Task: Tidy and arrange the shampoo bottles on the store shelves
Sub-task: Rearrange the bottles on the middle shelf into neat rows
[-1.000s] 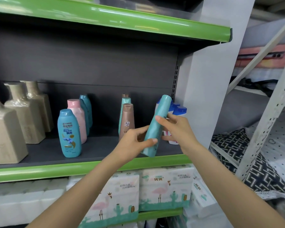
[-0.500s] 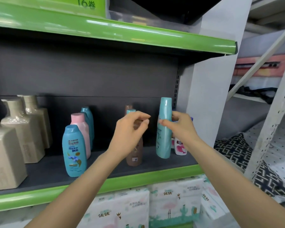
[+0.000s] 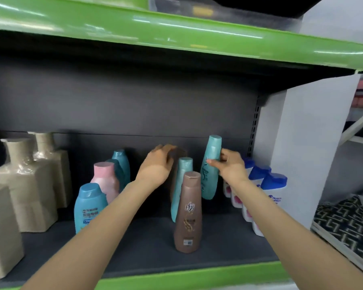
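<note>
On the dark shelf (image 3: 147,248), my right hand (image 3: 231,166) grips a tall teal bottle (image 3: 210,170), held slightly tilted deep in the shelf. My left hand (image 3: 158,162) reaches to the back and closes over the cap of a brown bottle (image 3: 177,155), mostly hidden behind the hand. A brown bottle (image 3: 188,212) stands upright in front, with another teal bottle (image 3: 180,185) right behind it. To the left stand a blue bottle (image 3: 88,206), a pink bottle (image 3: 104,178) and two teal ones (image 3: 121,164).
White bottles with blue caps (image 3: 268,191) line the right end beside the white side panel (image 3: 306,143). Beige square bottles (image 3: 27,181) fill the left end. A green shelf edge (image 3: 176,36) hangs overhead; another green edge (image 3: 197,277) runs in front.
The view moved closer. My right hand carried the teal bottle deeper into the shelf and keeps hold of it. My left hand, free before, reached back onto the rear brown bottle.
</note>
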Demonstrator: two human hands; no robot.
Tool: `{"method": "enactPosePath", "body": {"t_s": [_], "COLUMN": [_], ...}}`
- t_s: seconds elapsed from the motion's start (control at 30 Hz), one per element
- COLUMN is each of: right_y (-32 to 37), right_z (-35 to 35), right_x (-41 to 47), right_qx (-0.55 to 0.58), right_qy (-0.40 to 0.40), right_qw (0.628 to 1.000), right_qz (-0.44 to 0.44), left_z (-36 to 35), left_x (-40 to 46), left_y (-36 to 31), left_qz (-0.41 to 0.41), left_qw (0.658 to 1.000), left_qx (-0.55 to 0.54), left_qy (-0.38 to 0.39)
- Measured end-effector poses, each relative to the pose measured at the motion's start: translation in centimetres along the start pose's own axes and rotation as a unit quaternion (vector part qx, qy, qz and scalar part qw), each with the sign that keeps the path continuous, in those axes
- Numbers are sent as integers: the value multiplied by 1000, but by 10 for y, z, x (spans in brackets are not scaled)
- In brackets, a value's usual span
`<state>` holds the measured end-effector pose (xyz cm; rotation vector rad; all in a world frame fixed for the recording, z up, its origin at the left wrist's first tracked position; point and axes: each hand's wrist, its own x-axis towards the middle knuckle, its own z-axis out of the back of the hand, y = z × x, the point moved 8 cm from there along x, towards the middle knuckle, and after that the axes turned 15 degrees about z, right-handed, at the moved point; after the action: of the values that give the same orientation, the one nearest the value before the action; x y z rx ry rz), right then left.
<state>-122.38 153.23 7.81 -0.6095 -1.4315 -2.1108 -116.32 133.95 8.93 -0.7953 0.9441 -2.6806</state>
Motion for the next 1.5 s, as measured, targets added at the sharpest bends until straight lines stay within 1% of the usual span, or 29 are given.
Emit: {"method": "enactPosePath", "body": {"t_s": [0.07, 0.1, 0.23, 0.43, 0.57, 0.7, 0.8, 0.87, 0.9, 0.97, 1.03, 1.1, 1.2, 1.33, 1.5], "right_y": [-15, -21, -34, -63, -75, -75, -76, -77, -77, -73, -64, -54, -47, -41, -40], "right_z": [-12, -19, -45, -72, -87, -98, -103, -103, -101, -91, -83, -84, -87, -96, -103], "right_x": [19, 28, 49, 59, 50, 45, 47, 53, 59, 75, 89, 95, 100, 102, 100], "right_qx": [-1, 4, 44, 117, 184, 223, 218, 174, 141, 86, 65, 60, 62, 65, 78], "right_qy": [6, 7, 37, 65, 101, 121, 146, 167, 163, 121, 96, 120, 148, 152, 130], "right_qw": [1000, 1000, 998, 991, 977, 967, 964, 970, 977, 989, 993, 990, 987, 986, 988], "right_qz": [-3, 2, 25, -8, -33, -30, -28, -21, -10, 16, 38, 46, 27, 23, 32], "left_z": [-11, -15, -20, -28, -27, -28, -29, -29, -29, -29, -29, -29, -28, -28, -28], "left_x": [13, 18, 35, 43, 46, 46, 46, 45, 44, 43, 43, 43, 43, 43, 42], "left_y": [-1, -1, 5, 17, 20, 16, 16, 17, 17, 17, 17, 16, 16, 16, 17], "left_qz": [-11, -19, -49, -47, -52, -43, -39, -39, -40, -42, -39, -37, -33, -22, -8], "left_qw": [998, 998, 998, 997, 997, 998, 997, 997, 996, 996, 996, 996, 997, 997, 997], "left_qx": [54, 61, 25, -18, -14, -39, -52, -60, -62, -60, -61, -59, -55, -41, -45], "left_qy": [18, 23, 25, 55, 50, 40, 35, 40, 42, 44, 44, 47, 53, 56, 57]}}
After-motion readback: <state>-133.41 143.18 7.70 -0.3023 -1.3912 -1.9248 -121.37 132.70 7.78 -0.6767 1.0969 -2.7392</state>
